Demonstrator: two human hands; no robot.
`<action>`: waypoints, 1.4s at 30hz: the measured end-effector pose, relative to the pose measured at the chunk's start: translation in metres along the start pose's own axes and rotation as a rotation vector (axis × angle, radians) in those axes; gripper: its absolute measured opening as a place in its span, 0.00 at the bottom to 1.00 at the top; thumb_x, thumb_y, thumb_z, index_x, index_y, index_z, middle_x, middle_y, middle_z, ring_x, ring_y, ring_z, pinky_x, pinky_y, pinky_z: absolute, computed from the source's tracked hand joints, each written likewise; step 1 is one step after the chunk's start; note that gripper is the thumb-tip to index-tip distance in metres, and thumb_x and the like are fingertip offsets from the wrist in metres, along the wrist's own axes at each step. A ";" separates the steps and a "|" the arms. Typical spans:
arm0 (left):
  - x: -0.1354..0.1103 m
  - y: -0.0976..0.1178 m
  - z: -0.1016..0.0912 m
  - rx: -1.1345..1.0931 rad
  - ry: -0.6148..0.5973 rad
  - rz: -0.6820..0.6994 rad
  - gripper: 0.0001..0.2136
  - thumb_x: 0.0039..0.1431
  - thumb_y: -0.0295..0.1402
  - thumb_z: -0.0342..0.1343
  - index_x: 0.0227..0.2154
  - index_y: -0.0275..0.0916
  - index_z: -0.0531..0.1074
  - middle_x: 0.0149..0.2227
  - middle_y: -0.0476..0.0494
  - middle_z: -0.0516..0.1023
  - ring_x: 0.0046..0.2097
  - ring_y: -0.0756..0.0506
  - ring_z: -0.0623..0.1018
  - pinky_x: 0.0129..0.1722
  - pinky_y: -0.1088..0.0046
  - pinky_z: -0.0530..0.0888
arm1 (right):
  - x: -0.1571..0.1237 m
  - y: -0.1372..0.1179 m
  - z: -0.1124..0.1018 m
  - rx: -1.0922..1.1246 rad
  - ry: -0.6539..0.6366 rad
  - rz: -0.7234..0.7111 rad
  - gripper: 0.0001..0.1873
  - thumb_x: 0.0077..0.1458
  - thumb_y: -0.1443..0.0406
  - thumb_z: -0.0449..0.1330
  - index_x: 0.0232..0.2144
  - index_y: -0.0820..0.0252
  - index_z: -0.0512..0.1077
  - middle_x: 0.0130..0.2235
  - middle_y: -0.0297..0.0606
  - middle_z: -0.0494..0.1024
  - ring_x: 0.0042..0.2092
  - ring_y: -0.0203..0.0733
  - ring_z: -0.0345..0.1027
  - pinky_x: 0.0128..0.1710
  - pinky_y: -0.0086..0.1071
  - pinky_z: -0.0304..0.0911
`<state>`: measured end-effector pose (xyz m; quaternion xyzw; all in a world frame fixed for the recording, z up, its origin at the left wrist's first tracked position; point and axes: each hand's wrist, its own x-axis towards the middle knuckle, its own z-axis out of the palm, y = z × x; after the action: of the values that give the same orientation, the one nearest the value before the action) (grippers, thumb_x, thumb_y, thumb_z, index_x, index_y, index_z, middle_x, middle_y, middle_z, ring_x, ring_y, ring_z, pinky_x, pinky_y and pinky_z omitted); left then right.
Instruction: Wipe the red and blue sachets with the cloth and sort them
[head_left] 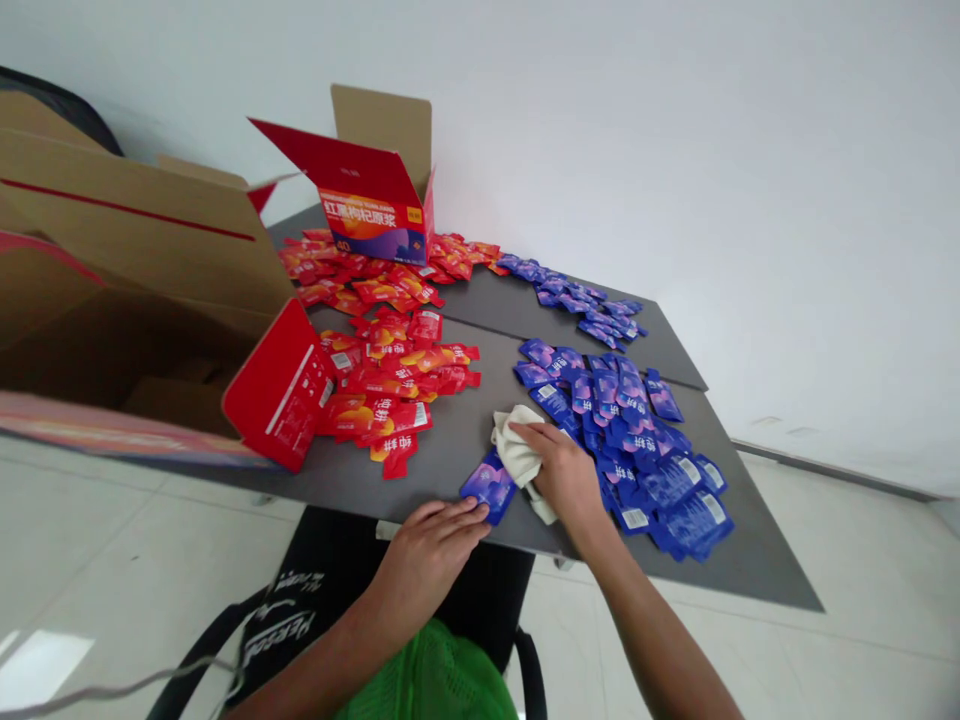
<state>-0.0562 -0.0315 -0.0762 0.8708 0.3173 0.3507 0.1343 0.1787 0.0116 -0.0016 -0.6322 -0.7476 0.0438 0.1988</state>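
Note:
A blue pouch (487, 487) lies near the front edge of the grey table. My left hand (442, 545) has its fingers together on the pouch's near end; the thumb's grip is partly hidden. A cream cloth (517, 452) is bunched in my right hand (561, 472), which is closed around it. The cloth rests against the right side of the pouch and covers part of it. Just right of that hand, many blue pouches (637, 430) are heaped. Red pouches (390, 380) lie in a loose pile to the left.
A large open carton (142, 200) stands at the left. Behind the red pouches is a smaller open red box (371, 190). More blue pouches (577, 295) lie along the table's back edge by the white wall. A chair (337, 560) shows below the table (457, 440).

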 end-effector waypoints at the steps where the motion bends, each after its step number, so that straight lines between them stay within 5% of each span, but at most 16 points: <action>1: 0.000 0.000 0.000 -0.001 0.002 -0.004 0.13 0.73 0.26 0.51 0.49 0.43 0.79 0.53 0.49 0.84 0.54 0.47 0.81 0.54 0.66 0.74 | -0.001 -0.001 -0.004 0.006 0.045 0.011 0.28 0.60 0.76 0.59 0.58 0.50 0.76 0.57 0.40 0.80 0.53 0.49 0.78 0.49 0.37 0.75; 4: -0.001 0.001 0.001 -0.001 0.006 -0.015 0.12 0.71 0.26 0.53 0.48 0.44 0.79 0.51 0.49 0.84 0.53 0.47 0.82 0.54 0.66 0.74 | -0.023 -0.020 -0.007 0.124 0.148 -0.042 0.27 0.61 0.74 0.59 0.60 0.50 0.75 0.57 0.41 0.79 0.55 0.47 0.76 0.54 0.36 0.73; 8: -0.002 0.002 0.001 -0.012 -0.006 -0.035 0.11 0.70 0.25 0.53 0.36 0.42 0.80 0.37 0.48 0.86 0.42 0.46 0.84 0.53 0.63 0.74 | -0.058 -0.041 0.013 0.239 -0.003 -0.160 0.28 0.59 0.75 0.60 0.58 0.48 0.76 0.56 0.40 0.80 0.54 0.45 0.77 0.54 0.33 0.73; 12: -0.001 0.001 -0.001 -0.006 -0.012 -0.019 0.12 0.71 0.26 0.52 0.46 0.42 0.80 0.48 0.47 0.85 0.51 0.46 0.82 0.54 0.64 0.74 | -0.041 -0.021 0.024 0.196 -0.021 -0.077 0.29 0.58 0.76 0.60 0.58 0.49 0.76 0.57 0.40 0.80 0.54 0.45 0.77 0.53 0.34 0.73; 17: 0.001 0.001 -0.002 -0.008 -0.022 -0.021 0.13 0.71 0.25 0.52 0.48 0.44 0.80 0.52 0.48 0.84 0.53 0.46 0.82 0.54 0.65 0.74 | -0.004 0.002 -0.001 0.029 0.050 0.011 0.28 0.60 0.75 0.59 0.59 0.49 0.76 0.56 0.40 0.80 0.53 0.47 0.78 0.49 0.35 0.75; 21: 0.000 0.002 0.000 -0.039 0.008 -0.038 0.12 0.71 0.26 0.52 0.46 0.44 0.80 0.49 0.47 0.85 0.51 0.45 0.83 0.53 0.64 0.74 | -0.030 -0.026 -0.011 0.149 0.136 -0.080 0.25 0.63 0.71 0.59 0.60 0.49 0.74 0.58 0.42 0.79 0.55 0.47 0.76 0.54 0.36 0.72; 26: 0.001 0.004 0.000 -0.046 0.032 -0.054 0.14 0.72 0.26 0.51 0.34 0.42 0.79 0.35 0.48 0.85 0.40 0.46 0.84 0.51 0.63 0.74 | -0.057 -0.038 0.011 0.215 -0.079 -0.187 0.29 0.60 0.76 0.58 0.59 0.47 0.75 0.56 0.39 0.81 0.54 0.45 0.77 0.53 0.34 0.73; 30: 0.004 0.004 -0.003 -0.052 0.023 -0.033 0.12 0.73 0.27 0.51 0.47 0.43 0.79 0.50 0.48 0.85 0.52 0.46 0.82 0.52 0.65 0.73 | -0.023 -0.004 0.014 0.098 -0.059 -0.051 0.32 0.58 0.79 0.57 0.60 0.48 0.74 0.58 0.39 0.79 0.54 0.46 0.77 0.52 0.35 0.74; 34: 0.004 0.003 -0.003 -0.061 0.036 -0.038 0.11 0.73 0.27 0.52 0.47 0.44 0.79 0.51 0.51 0.84 0.52 0.47 0.82 0.52 0.65 0.73 | -0.001 0.009 -0.005 0.003 0.039 0.036 0.30 0.59 0.77 0.58 0.59 0.49 0.75 0.57 0.40 0.80 0.53 0.49 0.78 0.49 0.36 0.75; 37: 0.003 0.004 -0.001 -0.066 0.047 -0.040 0.11 0.72 0.26 0.52 0.47 0.44 0.79 0.51 0.50 0.84 0.52 0.47 0.82 0.53 0.65 0.73 | -0.023 -0.012 -0.009 0.105 0.142 -0.037 0.29 0.61 0.75 0.58 0.61 0.49 0.74 0.58 0.41 0.78 0.56 0.48 0.76 0.55 0.36 0.72; 42: 0.004 0.004 0.001 -0.070 0.043 -0.077 0.12 0.72 0.26 0.51 0.37 0.42 0.80 0.38 0.50 0.86 0.42 0.47 0.83 0.52 0.65 0.73 | -0.056 -0.034 0.014 0.233 -0.063 -0.165 0.30 0.59 0.77 0.58 0.59 0.47 0.76 0.56 0.40 0.80 0.54 0.45 0.77 0.53 0.33 0.73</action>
<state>-0.0517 -0.0326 -0.0726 0.8449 0.3410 0.3748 0.1715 0.1494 -0.0468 -0.0175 -0.5395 -0.7928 0.1338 0.2501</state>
